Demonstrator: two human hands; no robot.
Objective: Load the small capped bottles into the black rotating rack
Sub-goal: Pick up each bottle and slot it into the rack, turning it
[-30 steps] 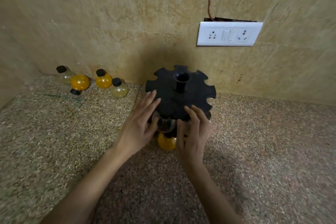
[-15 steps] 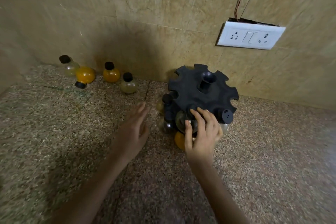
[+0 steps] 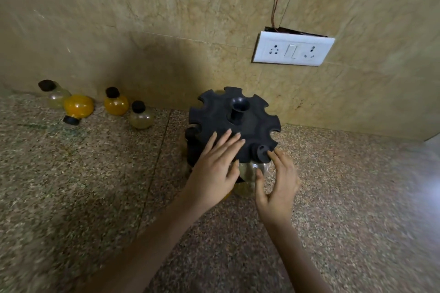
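Mid-load, judging by the layout: left hand (image 3: 214,169) lies flat on top of the black rack (image 3: 252,123) at the counter's (image 3: 83,197) back edge, fingers straight, gripping nothing. Right hand (image 3: 278,181) is spread loosely around a clear bottle (image 3: 250,169) hanging in the near-right slot; can't tell if it's gripping. Another cap (image 3: 190,132) sits in a left-side slot; lower tier mostly hidden. Four loose bottles (image 3: 116,103) remain at the back-left edge, one on its side. Next: probably free an empty slot, fetch one.
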